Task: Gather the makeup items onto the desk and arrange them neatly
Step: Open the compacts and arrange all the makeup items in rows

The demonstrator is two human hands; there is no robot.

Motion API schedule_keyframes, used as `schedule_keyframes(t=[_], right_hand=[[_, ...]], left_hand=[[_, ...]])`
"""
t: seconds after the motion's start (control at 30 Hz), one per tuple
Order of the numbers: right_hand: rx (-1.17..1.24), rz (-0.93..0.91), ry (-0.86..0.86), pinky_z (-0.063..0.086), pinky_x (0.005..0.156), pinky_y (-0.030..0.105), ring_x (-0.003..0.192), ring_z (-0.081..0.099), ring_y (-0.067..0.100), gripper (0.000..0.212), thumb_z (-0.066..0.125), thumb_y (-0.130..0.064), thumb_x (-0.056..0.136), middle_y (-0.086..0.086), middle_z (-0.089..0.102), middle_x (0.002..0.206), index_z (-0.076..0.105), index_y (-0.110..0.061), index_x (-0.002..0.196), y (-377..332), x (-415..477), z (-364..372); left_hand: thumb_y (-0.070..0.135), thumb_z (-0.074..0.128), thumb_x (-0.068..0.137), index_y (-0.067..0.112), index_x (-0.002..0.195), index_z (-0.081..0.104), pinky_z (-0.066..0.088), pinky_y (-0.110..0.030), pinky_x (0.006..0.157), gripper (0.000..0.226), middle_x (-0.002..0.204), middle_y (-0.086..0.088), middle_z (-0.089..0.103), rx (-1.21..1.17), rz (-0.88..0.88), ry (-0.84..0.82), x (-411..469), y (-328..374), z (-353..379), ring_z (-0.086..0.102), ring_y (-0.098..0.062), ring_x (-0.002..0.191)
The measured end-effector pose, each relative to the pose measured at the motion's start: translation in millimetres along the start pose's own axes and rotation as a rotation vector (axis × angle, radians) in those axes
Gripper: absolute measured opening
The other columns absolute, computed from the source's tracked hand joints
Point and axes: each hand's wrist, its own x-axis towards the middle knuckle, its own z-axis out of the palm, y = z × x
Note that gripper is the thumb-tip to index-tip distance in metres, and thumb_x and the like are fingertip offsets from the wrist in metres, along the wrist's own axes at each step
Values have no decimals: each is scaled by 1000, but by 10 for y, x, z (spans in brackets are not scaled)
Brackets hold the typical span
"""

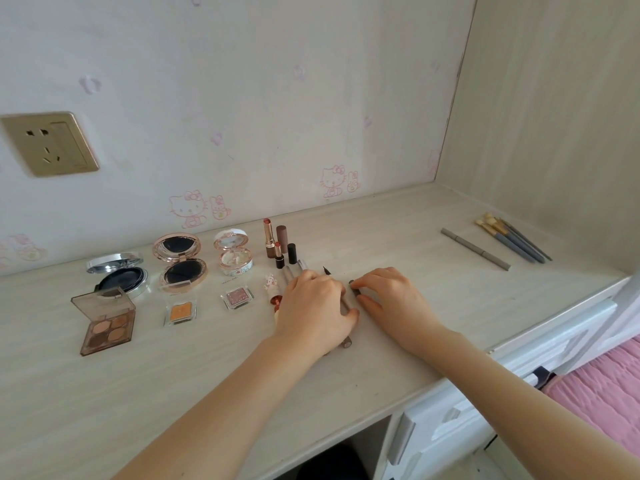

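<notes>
Though under left grip (313,306), pen (347,342) partly visible

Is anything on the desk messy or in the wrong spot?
Yes. The brushes and a grey pencil lie far off on the right of the desk, apart from the tidy rows on the left. Nothing looks spilled or broken.
</notes>
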Motion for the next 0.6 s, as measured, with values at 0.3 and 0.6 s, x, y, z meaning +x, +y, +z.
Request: schedule_keyframes(t=[0.3,0.6], right_hand=[[54,-51,4,45,85,31,102,54,22,21,60,-13,90,2,67,104,69,-13,108,-55,44,48],[55,-84,24,46,84,34,101,54,24,19,63,-14,88,2,69,101,70,-12,105,-64,25,61]], left_hand=[[48,58,80,28,96,69,36,-26,84,28,96,11,67,-21,11,44,-1,-74,-3,48,-14,106],[47,58,78,27,90,69,37,-26,81,26,92,11,66,-20,12,44,-18,-97,-19,49,-14,102]])
